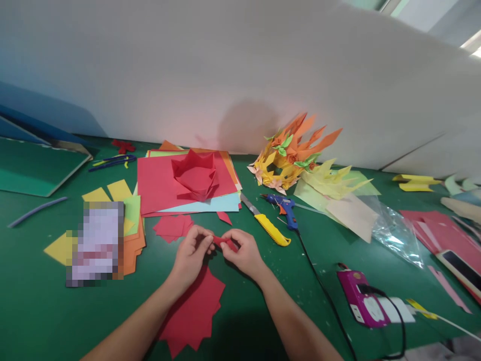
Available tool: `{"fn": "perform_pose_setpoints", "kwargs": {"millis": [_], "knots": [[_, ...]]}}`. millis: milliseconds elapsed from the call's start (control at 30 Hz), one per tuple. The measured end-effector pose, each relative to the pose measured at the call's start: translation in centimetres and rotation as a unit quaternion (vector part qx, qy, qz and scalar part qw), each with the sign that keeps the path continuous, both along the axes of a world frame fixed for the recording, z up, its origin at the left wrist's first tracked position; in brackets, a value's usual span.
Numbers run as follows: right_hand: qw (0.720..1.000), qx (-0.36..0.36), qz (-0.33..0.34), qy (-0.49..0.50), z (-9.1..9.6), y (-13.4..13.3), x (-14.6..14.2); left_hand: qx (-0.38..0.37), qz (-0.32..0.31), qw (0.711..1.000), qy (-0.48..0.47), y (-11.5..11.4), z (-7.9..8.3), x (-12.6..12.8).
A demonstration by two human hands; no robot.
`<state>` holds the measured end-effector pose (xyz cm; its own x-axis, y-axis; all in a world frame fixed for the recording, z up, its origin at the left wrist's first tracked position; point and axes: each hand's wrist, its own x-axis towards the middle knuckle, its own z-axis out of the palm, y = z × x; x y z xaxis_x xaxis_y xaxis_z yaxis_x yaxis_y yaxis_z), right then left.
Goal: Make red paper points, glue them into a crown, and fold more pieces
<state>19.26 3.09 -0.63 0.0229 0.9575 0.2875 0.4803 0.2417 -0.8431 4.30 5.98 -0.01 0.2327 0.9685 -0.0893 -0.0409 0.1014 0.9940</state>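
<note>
My left hand (193,253) and my right hand (242,252) meet above the green table (33,311), both pinching a small folded red paper piece (221,242) between fingertips. Beneath my wrists lies a red paper sheet with a jagged, pointed edge (193,313). Just beyond my hands are small red paper scraps (173,226). Farther back a folded red paper bowl shape (196,174) rests on a stack of coloured sheets (161,188).
A yellow utility knife (267,225) and a blue glue gun (284,206) with a black cord lie to the right. An orange and yellow paper crown (291,150) stands behind them. Yellow and orange sheets (128,225) sit left; a pink power strip (358,298) and plastic bag (391,230) right.
</note>
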Motion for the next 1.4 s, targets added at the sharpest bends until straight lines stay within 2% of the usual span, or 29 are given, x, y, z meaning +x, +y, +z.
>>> {"fn": "perform_pose_setpoints", "kwargs": {"millis": [300, 433, 533, 667, 800, 900, 1000, 1067, 1233, 1400], "knots": [[0.999, 0.041, 0.01, -0.001, -0.2, -0.1, 0.3, 0.046, -0.065, 0.995, 0.063, 0.3, 0.9, -0.1], [0.998, 0.061, 0.028, -0.016, -0.4, -0.3, 0.6, 0.016, -0.037, 0.997, 0.066, 0.6, 0.9, -0.3], [0.988, 0.146, -0.012, -0.04, 0.1, -0.4, 0.8, -0.012, 0.008, 0.999, 0.031, 1.0, 0.8, -0.3], [0.952, 0.281, -0.051, -0.108, 1.5, -0.7, 0.3, -0.015, 0.035, 0.999, 0.007, 1.2, 0.7, -0.2], [0.934, 0.326, -0.041, -0.14, 2.1, -0.9, -0.4, -0.001, 0.034, 0.999, -0.002, 1.1, 0.4, -0.2], [0.957, 0.261, -0.048, -0.119, 1.7, -0.9, -0.5, 0.004, 0.028, 1.0, -0.012, 1.0, 0.2, -0.2], [0.989, 0.126, -0.048, -0.065, 1.1, -0.9, -0.6, -0.001, 0.009, 1.0, -0.011, 0.9, 0.4, -0.2], [0.997, 0.053, -0.051, -0.009, 0.7, -0.9, -0.6, -0.009, -0.007, 1.0, -0.002, 0.8, 0.8, -0.1], [0.991, -0.028, -0.053, 0.117, 0.1, -0.7, -0.6, -0.043, -0.058, 0.997, 0.005, 0.6, 1.5, 0.1], [0.982, -0.067, -0.004, 0.178, 0.0, -0.8, -0.6, -0.048, -0.093, 0.994, 0.01, 0.5, 1.4, 0.2]]}}
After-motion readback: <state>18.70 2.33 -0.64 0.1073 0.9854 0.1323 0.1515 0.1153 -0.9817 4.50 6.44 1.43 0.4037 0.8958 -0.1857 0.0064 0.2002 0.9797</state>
